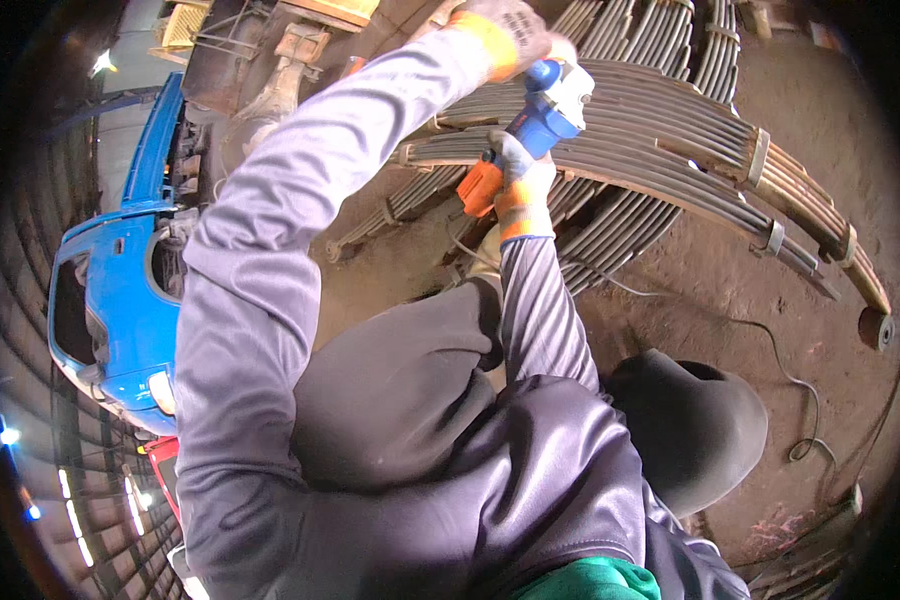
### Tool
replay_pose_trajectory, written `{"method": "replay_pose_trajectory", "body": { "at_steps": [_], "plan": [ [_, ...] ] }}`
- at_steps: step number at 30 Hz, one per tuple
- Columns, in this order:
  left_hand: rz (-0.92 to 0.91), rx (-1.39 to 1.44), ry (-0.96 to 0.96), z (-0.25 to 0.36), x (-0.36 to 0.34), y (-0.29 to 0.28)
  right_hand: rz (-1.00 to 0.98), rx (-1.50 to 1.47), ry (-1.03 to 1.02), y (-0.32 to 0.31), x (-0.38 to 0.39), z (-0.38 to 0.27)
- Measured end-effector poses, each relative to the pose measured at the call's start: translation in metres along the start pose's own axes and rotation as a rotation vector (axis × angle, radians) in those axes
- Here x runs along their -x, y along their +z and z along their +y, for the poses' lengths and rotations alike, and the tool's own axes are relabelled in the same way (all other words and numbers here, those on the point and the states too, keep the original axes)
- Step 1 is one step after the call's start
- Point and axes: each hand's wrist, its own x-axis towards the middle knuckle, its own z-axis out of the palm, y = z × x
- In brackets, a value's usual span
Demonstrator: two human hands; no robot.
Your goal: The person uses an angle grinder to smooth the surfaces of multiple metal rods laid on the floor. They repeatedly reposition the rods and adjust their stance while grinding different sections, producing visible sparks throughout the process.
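My right hand [522, 170], in a grey and orange glove, is closed around the blue body of an angle grinder [542, 128]. The tool's orange part [481, 186] sticks out below that hand, and its silver head points up and to the right. My left hand [510, 38], gloved alike, is bent close beside the head and a round blue knob; its fingers are mostly hidden, so I cannot tell its grip. Behind the grinder lie long, curved steel leaf springs [660, 120], stacked in bundles and held by metal clamps [758, 157].
A thin cable [805, 385] winds over the brown floor [690, 320] at the right. A rolled spring end [877, 328] sits at far right. To the left stands a blue vehicle cab [130, 300], with a red vehicle [162, 470] below it. My bent knees flank my right forearm.
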Motion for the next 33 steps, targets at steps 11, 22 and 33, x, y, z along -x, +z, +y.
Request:
{"method": "replay_pose_trajectory", "body": {
  "at_steps": [11, 22, 33],
  "plan": [
    [-0.053, 0.632, -0.505, -0.035, 0.086, 0.119, -0.175, 1.275, -0.084, 0.011, -0.031, -0.046],
    [0.123, 1.493, -1.040, 0.048, 0.098, 0.202, -0.603, 2.566, 0.025, 0.163, -0.067, -0.108],
    [0.175, 1.540, -1.180, 0.046, 0.110, 0.220, -0.745, 2.751, -0.041, 0.195, -0.090, -0.076]
  ]
}}
